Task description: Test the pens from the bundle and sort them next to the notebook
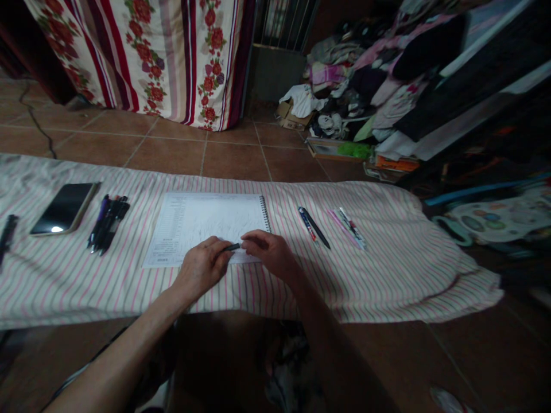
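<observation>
My left hand [204, 265] is closed around a dark pen [232, 247], whose end points right from between thumb and fingers. Just beyond that end, my right hand [269, 252] has thumb and fingertips drawn together. Something small and pale shows at its fingertips, too small to name. Both hands are over the near edge of a spiral notebook [215, 215], with its page of printed lines and faint marks facing up. To the right lie a dark pen [316, 228] and a patterned pen [307, 225] side by side.
Several slim pens [346, 228] lie farther right on the striped cloth [400, 258]. Left of the notebook are a bunch of dark pens [109, 223], a phone [64, 209] and another dark item [7, 235]. Beyond the table are a floral curtain [172, 57] and piled clothes [357, 86].
</observation>
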Demonstrator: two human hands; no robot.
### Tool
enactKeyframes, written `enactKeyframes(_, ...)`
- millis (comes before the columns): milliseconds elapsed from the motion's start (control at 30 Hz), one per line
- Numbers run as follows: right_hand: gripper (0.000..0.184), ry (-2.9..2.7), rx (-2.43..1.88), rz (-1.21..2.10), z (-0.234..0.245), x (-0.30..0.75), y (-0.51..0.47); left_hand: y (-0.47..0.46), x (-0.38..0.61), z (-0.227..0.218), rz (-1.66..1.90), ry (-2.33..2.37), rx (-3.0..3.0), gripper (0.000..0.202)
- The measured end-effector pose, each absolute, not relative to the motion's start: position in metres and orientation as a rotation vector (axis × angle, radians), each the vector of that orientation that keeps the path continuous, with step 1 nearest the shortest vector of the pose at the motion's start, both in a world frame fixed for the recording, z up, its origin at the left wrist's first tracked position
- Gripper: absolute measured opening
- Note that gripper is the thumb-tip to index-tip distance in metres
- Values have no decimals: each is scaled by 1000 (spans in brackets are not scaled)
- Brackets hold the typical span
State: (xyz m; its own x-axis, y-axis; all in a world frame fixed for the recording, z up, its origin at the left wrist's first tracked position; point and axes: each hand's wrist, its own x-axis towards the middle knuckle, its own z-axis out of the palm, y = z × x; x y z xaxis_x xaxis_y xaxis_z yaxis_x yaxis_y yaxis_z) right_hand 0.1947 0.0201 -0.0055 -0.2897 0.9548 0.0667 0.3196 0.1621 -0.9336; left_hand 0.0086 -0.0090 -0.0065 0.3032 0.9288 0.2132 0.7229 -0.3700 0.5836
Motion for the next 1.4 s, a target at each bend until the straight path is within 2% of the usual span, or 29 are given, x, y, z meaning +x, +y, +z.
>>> enactKeyframes(100,29,-1626,-1176,1239,-9,196,21,-8,8,-7,765,1493,2190,20)
enactKeyframes(333,13,-1708,-1227,1164,-7,197,22,-8,8,-7,763,1470,2189,21)
enactKeyframes(533,20,-1869,-1274,997,-3,197,19,-10,9,-5,749,1460,2181,20)
enactKeyframes(733,28,-1681,-1210,1149,-6,197,20,-9,8,-6,776,1474,2180,20)
enactKeyframes(933,11,-1726,-1219,1124,-5,196,21,-9,9,-6,772,1469,2188,19)
enactKeyframes(1167,16,-1859,-1288,969,-4,195,19,-9,10,-5,735,1497,2194,21)
enactKeyframes(1333,21,-1702,-1233,1096,-6,197,20,-9,10,-5,722,1515,2190,21)
enactKeyframes(1400,18,-1702,-1220,1110,-6,198,20,-9,10,-5,736,1505,2187,21)
